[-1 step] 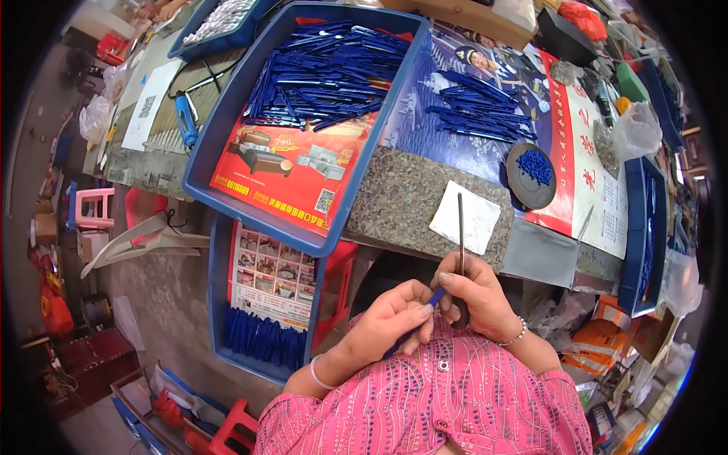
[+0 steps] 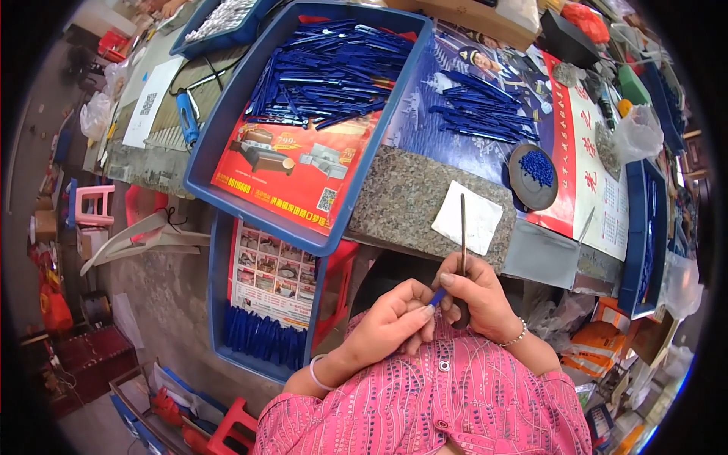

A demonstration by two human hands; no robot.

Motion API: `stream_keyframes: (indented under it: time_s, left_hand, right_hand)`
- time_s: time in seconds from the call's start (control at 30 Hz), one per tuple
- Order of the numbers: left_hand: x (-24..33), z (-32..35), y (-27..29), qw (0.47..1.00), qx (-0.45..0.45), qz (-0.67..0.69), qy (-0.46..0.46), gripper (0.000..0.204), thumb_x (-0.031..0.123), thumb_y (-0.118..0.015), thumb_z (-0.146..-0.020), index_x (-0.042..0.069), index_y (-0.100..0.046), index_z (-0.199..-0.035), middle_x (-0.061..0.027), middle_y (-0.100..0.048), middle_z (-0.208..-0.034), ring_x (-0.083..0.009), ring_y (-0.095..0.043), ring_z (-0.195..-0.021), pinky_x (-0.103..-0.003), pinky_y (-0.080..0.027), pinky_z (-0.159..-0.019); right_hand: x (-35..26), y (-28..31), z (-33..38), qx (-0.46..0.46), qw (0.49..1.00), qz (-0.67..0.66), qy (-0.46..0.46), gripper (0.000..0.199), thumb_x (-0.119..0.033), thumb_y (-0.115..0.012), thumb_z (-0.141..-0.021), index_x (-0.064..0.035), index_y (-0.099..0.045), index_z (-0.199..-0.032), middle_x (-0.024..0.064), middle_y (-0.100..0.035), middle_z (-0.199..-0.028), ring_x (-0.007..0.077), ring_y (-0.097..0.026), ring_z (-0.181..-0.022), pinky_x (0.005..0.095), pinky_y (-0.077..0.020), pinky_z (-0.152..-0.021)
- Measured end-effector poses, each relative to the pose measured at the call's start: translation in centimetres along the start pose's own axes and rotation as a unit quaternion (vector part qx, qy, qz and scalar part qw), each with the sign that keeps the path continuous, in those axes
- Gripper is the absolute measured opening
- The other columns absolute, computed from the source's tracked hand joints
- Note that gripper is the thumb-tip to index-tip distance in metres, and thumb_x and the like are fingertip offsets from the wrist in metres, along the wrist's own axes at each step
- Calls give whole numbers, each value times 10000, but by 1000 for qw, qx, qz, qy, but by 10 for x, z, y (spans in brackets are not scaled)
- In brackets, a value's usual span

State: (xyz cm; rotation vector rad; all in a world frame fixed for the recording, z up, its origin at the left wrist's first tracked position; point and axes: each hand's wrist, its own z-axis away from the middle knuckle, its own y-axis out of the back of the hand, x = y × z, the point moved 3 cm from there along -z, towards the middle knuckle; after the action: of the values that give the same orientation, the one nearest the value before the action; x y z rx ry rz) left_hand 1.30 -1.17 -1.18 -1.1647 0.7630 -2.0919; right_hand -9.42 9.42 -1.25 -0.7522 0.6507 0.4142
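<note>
Both my hands meet in front of the pink patterned shirt. My left hand (image 2: 400, 317) is closed round a slim blue stick-like piece (image 2: 437, 296), its tip pointing to the right hand and most of its length hidden by the fingers. With thumb and fingers, my right hand (image 2: 478, 294) grips a thin metal tool (image 2: 463, 227) that stands up past the thumb; its lower end shows dark below the fingers. Fingertips of both hands come close together at the blue tip. Just beyond, a folded white cloth or paper (image 2: 469, 218) lies on the granite slab (image 2: 394, 195).
A large blue tray (image 2: 262, 220) of blue slim pieces (image 2: 326, 72) stands left of the slab. A lower tray (image 2: 220, 326) holds more. Farther right are a loose pile of pieces (image 2: 485, 106), a round dish (image 2: 523, 193) with blue beads (image 2: 536, 167), and another blue tray (image 2: 635, 299).
The left fingers now hide more of the blue piece, whose lower length showed earlier. Both hands stay nearly in place; the view has shifted very slightly.
</note>
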Motion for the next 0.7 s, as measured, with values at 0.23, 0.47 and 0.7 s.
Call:
stream_keyframes:
  time_s: [0.23,0.47,0.7]
  left_hand:
    - [0,7,3,992,58,-108,-35,152,110,-459,-931,14,-436,-1047,-49,-570,-744,-59,-492,-510,-172,-391,-477]
    - [-1,7,8,997,40,-67,-9,151,106,-450,-930,9,-443,-1045,-47,-555,-719,-60,-477,-474,-175,-387,-451]
    - [-5,1,20,999,15,40,3,143,173,-438,-947,34,-462,-968,-45,-544,-667,-62,-448,-435,-171,-362,-419]
  right_hand:
    - [5,-2,-5,36,999,-8,6,124,-124,-570,-869,-32,-491,-845,44,-509,-568,98,-446,-409,215,-358,-378]
    - [12,-1,-8,11,1000,-24,5,134,-126,-574,-868,-28,-487,-837,43,-502,-562,95,-433,-399,219,-355,-373]
    - [7,-9,-14,27,998,46,-15,130,-130,-574,-871,-40,-491,-828,34,-515,-564,85,-447,-407,205,-344,-374]
